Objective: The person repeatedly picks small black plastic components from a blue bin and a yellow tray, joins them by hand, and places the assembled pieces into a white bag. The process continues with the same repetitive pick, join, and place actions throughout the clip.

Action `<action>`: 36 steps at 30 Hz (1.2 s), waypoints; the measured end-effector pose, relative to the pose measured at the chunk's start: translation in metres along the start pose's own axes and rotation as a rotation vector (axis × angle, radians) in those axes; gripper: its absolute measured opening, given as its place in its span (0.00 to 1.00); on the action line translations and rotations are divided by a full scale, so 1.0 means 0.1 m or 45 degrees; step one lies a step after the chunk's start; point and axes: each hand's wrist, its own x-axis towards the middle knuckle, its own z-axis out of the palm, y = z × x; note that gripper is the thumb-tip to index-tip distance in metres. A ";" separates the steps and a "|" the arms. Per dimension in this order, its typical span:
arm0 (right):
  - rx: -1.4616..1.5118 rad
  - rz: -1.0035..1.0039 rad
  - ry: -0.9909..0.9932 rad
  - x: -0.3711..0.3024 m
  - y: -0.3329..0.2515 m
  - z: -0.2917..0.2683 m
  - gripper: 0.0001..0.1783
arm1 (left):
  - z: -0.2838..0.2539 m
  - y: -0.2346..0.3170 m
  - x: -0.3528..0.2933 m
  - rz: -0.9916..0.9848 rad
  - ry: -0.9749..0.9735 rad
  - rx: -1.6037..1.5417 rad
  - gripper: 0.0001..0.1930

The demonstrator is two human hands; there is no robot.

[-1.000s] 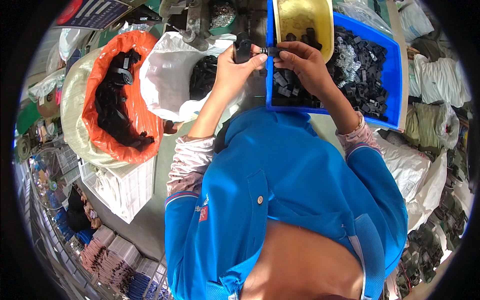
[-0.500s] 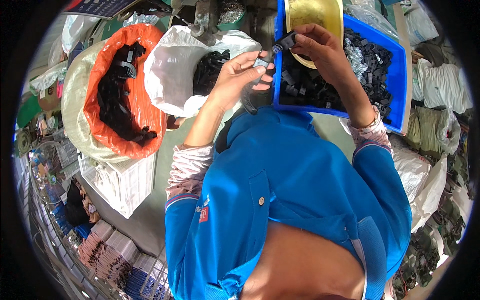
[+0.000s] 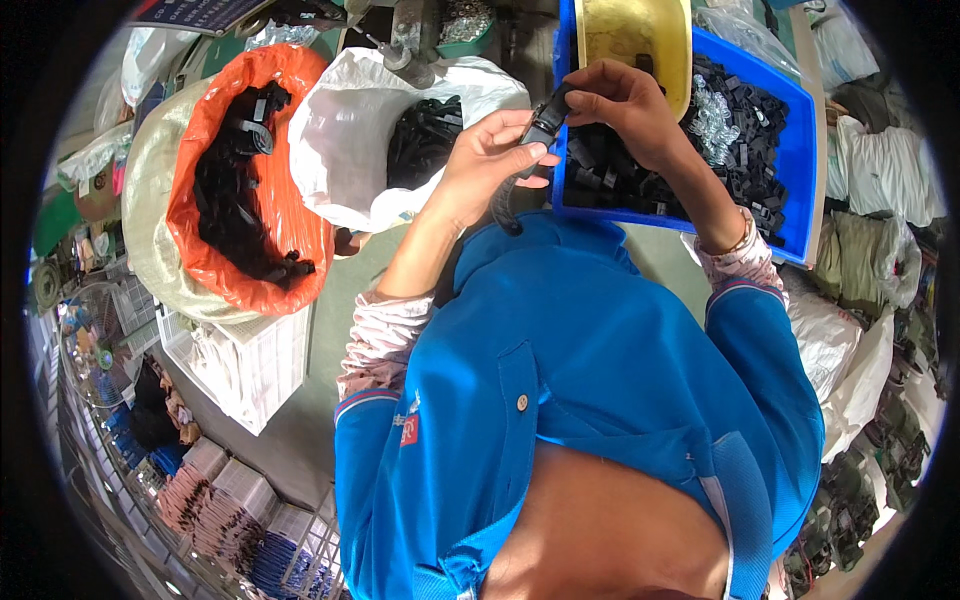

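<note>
My left hand pinches a curved black plastic handle, whose ribbed end hangs below the fingers. Between thumb and fingertips, my right hand grips a small black plastic piece. The two parts meet at the top end of the handle, and whether they are joined cannot be made out. Below and right of my right hand is a blue tray of small black pieces, with a pile of shiny coil springs. A yellow bin sits over its far left part, with a black piece in it.
Left of my left hand stands a white plastic bag with black parts inside. Farther left, an orange bag holds more black parts. A metal fixture and a green dish of small metal pieces lie beyond. A white crate stands at lower left.
My right hand has brought the small black piece left and down to the handle. The spring that showed on that piece is no longer visible. The yellow bin has shifted slightly right.
</note>
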 end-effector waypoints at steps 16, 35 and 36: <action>0.180 -0.025 0.224 -0.47 0.23 0.14 0.06 | 0.22 -0.06 0.16 0.282 -0.029 0.715 0.20; 0.293 0.048 0.798 -1.26 0.49 -0.01 0.09 | 0.59 -0.15 0.13 0.325 -0.275 1.368 0.11; 0.089 -0.035 0.860 -1.31 0.51 -0.18 0.10 | 0.59 -0.17 0.13 0.287 -0.215 1.316 0.11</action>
